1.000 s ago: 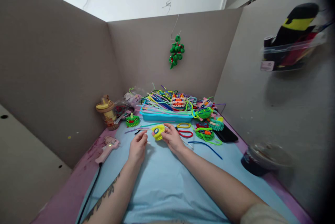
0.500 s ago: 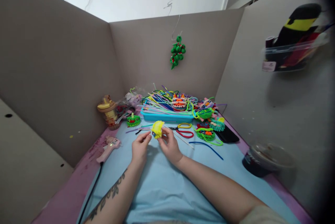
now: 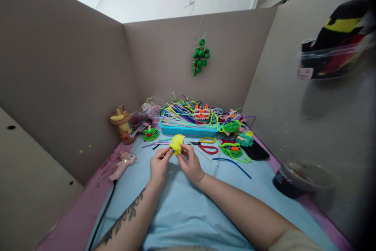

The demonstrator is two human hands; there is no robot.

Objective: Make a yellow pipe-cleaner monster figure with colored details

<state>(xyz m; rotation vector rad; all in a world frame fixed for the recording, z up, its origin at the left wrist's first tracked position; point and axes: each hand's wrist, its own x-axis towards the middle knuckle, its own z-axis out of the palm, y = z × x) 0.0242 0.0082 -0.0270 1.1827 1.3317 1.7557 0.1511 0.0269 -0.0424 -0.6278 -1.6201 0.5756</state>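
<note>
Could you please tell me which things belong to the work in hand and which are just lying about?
Likely for the job:
yellow fuzzy piece (held)
fuzzy stems
scissors
pink glue gun

Apparently just lying about:
lidded cup
black phone-like slab
round tub

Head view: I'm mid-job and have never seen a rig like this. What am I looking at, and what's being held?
There's no robot here: these are a person's two bare hands, seen by a camera worn on the head, looking forward and down. The right hand holds a yellow fuzzy piece. The left hand has its fingertips at the piece's lower left edge; whether they pinch it is too small to tell. On the light blue cloth beyond the hands lie scissors and a blue tray heaped with fuzzy stems. Off to the left is a pink corded tool, probably a glue gun.
</note>
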